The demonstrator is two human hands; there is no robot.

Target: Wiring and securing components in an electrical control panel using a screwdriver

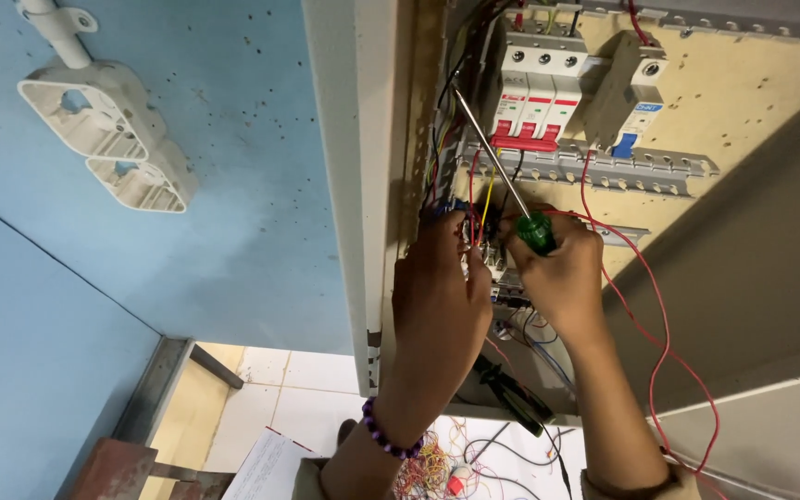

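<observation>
My right hand (pixel 557 278) grips a green-handled screwdriver (pixel 534 231) whose steel shaft (pixel 488 148) slants up and left across the panel. My left hand (pixel 437 296), with a purple bead bracelet (pixel 386 435) on the wrist, pinches thin wires (pixel 476 208) at a terminal component between the two hands. Above them a row of white circuit breakers with red levers (pixel 534 97) sits on a metal rail (pixel 594 167), with a single white breaker (pixel 636 93) to the right. A long red wire (pixel 659 324) loops down past my right forearm.
The panel is a beige perforated board (pixel 743 102) inside a cabinet with a white door edge (pixel 358 185). White plastic junction boxes (pixel 104 130) hang on the blue wall. Below lie pliers (pixel 511 393), loose wire scraps (pixel 437 463) and a paper sheet (pixel 266 468).
</observation>
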